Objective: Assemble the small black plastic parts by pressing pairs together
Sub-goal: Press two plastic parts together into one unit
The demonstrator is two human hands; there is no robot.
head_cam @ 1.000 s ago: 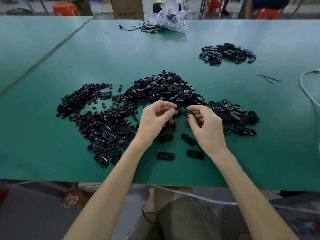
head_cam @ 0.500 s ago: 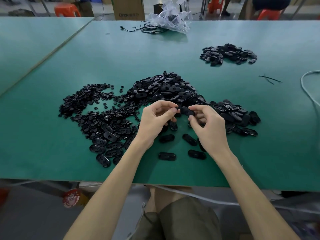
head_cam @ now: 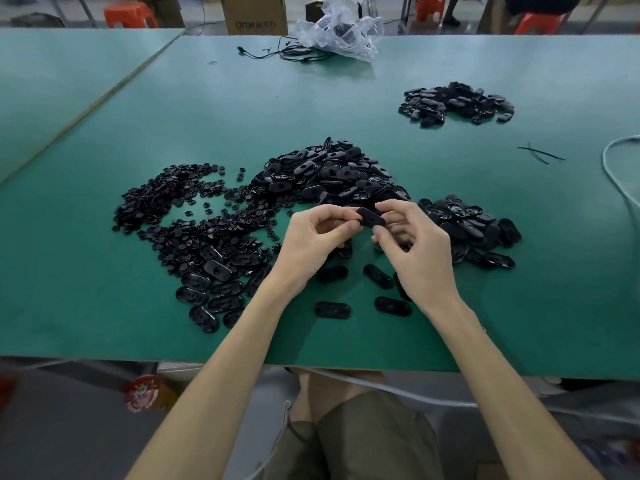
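Both hands (head_cam: 367, 237) pinch one black oval part (head_cam: 370, 217), seemingly holed.

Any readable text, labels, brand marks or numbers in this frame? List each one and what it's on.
"QTOR": a rough reading of the first letters printed on the cardboard box beyond the green table; the rest is blurred.
Red round sticker below the table's near edge: print too blurred to read.
Black plastic parts: no legible marking.
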